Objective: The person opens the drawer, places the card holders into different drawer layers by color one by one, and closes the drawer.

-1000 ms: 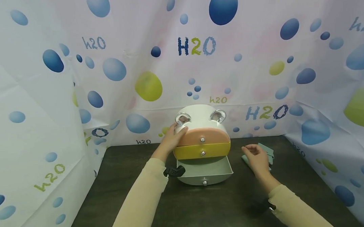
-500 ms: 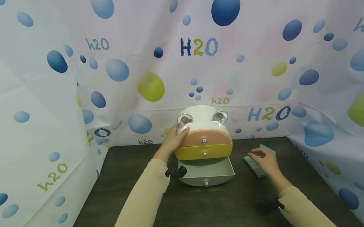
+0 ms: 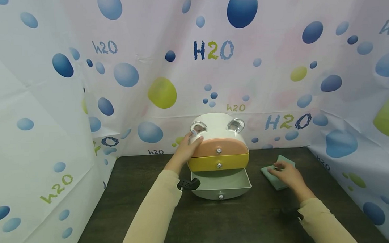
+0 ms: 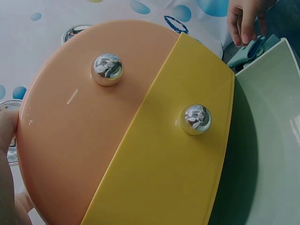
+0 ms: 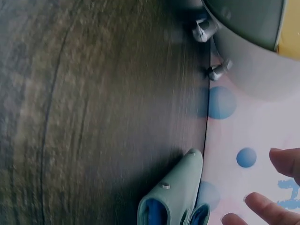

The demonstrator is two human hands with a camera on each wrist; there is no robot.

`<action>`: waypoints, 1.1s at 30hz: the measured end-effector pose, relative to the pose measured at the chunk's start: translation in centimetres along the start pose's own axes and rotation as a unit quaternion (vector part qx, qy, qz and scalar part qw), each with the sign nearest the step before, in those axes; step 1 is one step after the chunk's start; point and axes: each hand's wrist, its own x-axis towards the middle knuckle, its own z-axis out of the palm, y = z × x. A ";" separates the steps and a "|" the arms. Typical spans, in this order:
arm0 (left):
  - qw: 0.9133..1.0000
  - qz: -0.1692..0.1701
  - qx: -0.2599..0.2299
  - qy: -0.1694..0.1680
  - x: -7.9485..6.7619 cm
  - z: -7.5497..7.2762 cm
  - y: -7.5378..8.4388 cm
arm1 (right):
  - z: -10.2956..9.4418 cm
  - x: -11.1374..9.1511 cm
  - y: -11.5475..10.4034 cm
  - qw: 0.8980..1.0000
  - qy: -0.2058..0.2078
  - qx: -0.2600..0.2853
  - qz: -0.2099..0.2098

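A small drawer cabinet (image 3: 216,129) with a white body and silver ring-shaped ears stands on the table. Its peach drawer (image 4: 89,131) and yellow drawer (image 4: 159,136) are closed, while the green bottom drawer (image 3: 220,183) is pulled out. My left hand (image 3: 182,151) rests on the upper left side of the cabinet, thumb at the edge of the peach front. To the right lies a folded green pouch (image 5: 176,192), like a wallet, with metal snaps and blue lining. My right hand (image 3: 286,172) is over it, fingers loosely bent; the right wrist view shows thumb and fingers apart, holding nothing.
The dark wooden table (image 3: 231,225) carries the cabinet near its back edge. A white curtain (image 3: 268,9) printed with blue and green drops hangs behind and on both sides. Each drawer has a round silver knob (image 4: 108,70).
My right hand has shifted slightly right and down over the pouch, so more of the pouch's near left part shows. My left hand stays on the cabinet. The head view has shifted a little.
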 end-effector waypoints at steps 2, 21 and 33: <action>1.000 0.002 0.000 0.000 0.1 0.0 0.1 | -0.2 0.2 0.2 1.000 0.002 -0.011 0.005; 1.000 -0.004 0.000 0.002 0.5 0.2 0.2 | -1.3 1.7 1.6 0.994 0.016 -0.021 0.102; 1.000 0.000 -0.011 -0.001 0.4 0.2 0.3 | 0.0 3.4 2.2 0.985 0.039 -0.007 0.167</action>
